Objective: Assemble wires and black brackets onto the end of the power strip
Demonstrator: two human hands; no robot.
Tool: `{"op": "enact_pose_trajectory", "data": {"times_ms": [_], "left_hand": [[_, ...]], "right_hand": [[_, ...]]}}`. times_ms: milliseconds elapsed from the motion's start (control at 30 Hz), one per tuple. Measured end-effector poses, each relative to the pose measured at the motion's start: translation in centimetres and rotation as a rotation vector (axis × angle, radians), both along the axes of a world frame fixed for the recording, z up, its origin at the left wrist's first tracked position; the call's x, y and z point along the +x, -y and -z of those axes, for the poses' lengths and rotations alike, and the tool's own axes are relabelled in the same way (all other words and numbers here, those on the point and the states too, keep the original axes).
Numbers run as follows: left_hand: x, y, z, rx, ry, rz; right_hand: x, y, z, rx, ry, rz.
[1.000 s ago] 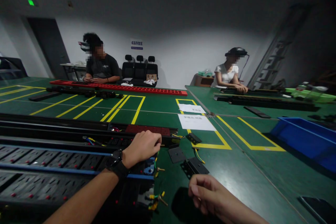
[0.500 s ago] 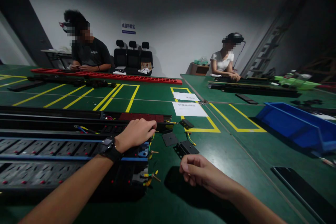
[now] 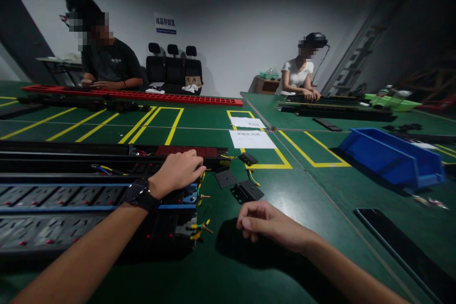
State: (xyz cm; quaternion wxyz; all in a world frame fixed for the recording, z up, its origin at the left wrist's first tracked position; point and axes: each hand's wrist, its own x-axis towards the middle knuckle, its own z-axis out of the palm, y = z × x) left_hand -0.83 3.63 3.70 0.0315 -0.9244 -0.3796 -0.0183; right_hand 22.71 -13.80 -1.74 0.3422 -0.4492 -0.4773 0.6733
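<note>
My left hand [image 3: 180,171], with a black watch on the wrist, lies curled over the right end of a black power strip [image 3: 142,169]; its fingertips are mostly hidden. Nearer me are power strips with blue edges [image 3: 107,208] and rows of sockets, yellow-green wires [image 3: 201,226] sticking out of their ends. Above the green table hovers my right hand [image 3: 258,221], fingers curled in and thumb against them; anything inside is too small or hidden to make out. Just beyond it lie a black bracket [image 3: 248,191], a flat black plate [image 3: 225,178] and another small black piece [image 3: 248,158].
On the right are a blue bin [image 3: 388,156] and a dark phone-like slab [image 3: 399,247]. Paper labels [image 3: 252,139] lie ahead. A long red grid strip [image 3: 171,98] crosses the far side. Two people work across the table, one left [image 3: 110,64], one right [image 3: 298,76].
The whole view has shifted slightly, so things appear a little further up and left. Both hands keep nearly the same pose and place relative to the strips and black pieces.
</note>
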Motion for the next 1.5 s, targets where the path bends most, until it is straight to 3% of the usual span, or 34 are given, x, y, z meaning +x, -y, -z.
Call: {"op": "enact_pose_trajectory", "data": {"times_ms": [333, 433, 633, 867, 1033, 1200, 1333, 1500], "left_hand": [[-0.1, -0.3, 0.2, -0.020, 0.032, 0.018], [-0.1, -0.3, 0.2, -0.027, 0.028, 0.019], [-0.1, -0.4, 0.2, -0.032, 0.019, 0.023], [-0.1, -0.4, 0.1, -0.048, 0.024, 0.021], [0.0, -0.4, 0.0, -0.035, -0.017, 0.017], [0.0, -0.3, -0.2, -0.034, -0.041, 0.016], [0.1, -0.2, -0.5, -0.038, -0.053, 0.008], [0.0, -0.3, -0.4, -0.047, -0.033, 0.009]], "right_hand": [[1.3, 0.5, -1.2, 0.070, 0.106, -0.262], [2.1, 0.4, -1.5, 0.122, 0.222, -0.164], [4.7, -0.5, -0.9, 0.417, 0.625, 0.249], [5.4, -0.1, -0.1, 0.578, 1.018, 0.174], [5.3, -0.5, 1.1, 0.637, 1.122, 0.179], [5.4, -0.8, 0.1, 0.716, 1.098, 0.444], [5.7, -1.2, -0.5, 0.622, 0.936, 0.553], [5.0, -1.3, 0.1, 0.225, 0.566, 0.511]]}}
